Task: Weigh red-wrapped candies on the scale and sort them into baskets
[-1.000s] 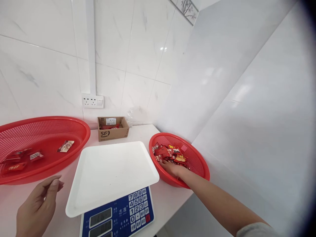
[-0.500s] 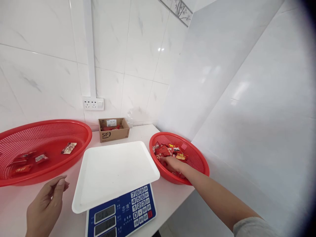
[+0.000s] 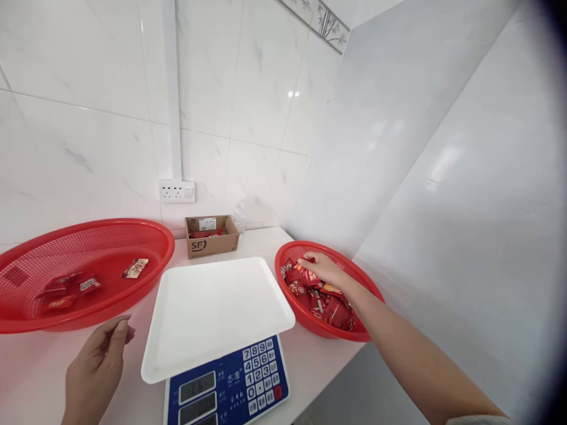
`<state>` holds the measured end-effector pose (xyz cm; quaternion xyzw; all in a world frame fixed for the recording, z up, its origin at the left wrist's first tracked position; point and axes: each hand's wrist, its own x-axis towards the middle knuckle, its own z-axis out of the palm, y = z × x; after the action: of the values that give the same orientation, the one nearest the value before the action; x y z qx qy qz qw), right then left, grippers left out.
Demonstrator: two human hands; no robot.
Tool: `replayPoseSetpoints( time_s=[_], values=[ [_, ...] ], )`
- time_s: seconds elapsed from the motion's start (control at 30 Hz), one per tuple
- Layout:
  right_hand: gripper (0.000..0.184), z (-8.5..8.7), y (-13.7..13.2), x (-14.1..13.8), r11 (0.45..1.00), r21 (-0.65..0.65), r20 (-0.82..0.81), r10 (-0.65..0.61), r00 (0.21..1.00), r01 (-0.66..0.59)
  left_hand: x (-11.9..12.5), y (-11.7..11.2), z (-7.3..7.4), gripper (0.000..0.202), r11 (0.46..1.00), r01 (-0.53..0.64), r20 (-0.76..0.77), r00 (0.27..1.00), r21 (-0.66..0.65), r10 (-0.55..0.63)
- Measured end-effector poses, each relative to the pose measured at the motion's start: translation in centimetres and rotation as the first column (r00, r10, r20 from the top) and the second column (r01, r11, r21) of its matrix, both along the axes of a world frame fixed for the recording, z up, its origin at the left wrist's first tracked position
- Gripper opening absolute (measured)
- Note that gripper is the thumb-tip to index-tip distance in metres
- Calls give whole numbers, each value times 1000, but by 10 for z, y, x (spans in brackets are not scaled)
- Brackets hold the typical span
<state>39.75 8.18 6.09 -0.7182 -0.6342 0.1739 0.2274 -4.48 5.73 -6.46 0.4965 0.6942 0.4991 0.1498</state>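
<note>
My right hand (image 3: 322, 268) reaches into the small red basket (image 3: 354, 273) at the right, over a heap of red snack packets (image 3: 323, 301); its fingers are curled around a packet near the basket's far left side. My left hand (image 3: 98, 366) hovers over the white counter at the lower left, fingers loosely curled, holding nothing, just left of the scale's white tray (image 3: 217, 310). A blue electronic scale (image 3: 228, 389) with a keypad sits under that tray.
A large red basket (image 3: 88, 236) at the left holds several packets (image 3: 66, 289). A small cardboard box (image 3: 211, 236) stands by the tiled back wall under a power socket (image 3: 177, 191). A white wall panel closes the right side.
My right hand moved from the near side of the small basket to its far left side and rose above the packets. The view shifted slightly; my left hand kept its pose.
</note>
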Motion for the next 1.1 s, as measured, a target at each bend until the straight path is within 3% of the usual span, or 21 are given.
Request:
replayPoseSetpoints(
  time_s=[0.17, 0.33, 0.47, 0.8, 0.97, 1.1],
  values=[
    [28, 16, 11, -58, 978, -16, -151, 205, 967, -209, 5, -6, 14, 40, 997, 76, 107, 991, 2, -76],
    [26, 9, 27, -116, 899, -168, -230, 364, 903, -405, 8, -7, 14, 42, 989, 131, 110, 984, 70, -138],
    [32, 1, 39, -141, 887, -187, -258, 371, 892, -423, 6, -8, 15, 40, 987, 129, 112, 984, 100, -140],
    [29, -17, 37, -151, 866, -169, -339, 397, 853, -470, 7, -11, 21, 37, 988, 113, 158, 979, 101, -128],
    [35, -15, 31, -149, 906, -79, -204, 394, 896, -416, 6, -12, 21, 36, 990, 98, 138, 984, 104, -112],
    [33, -7, 23, -123, 935, -24, -97, 350, 932, -353, 4, -11, 18, 36, 991, 92, 134, 985, 93, -104]
  ],
)
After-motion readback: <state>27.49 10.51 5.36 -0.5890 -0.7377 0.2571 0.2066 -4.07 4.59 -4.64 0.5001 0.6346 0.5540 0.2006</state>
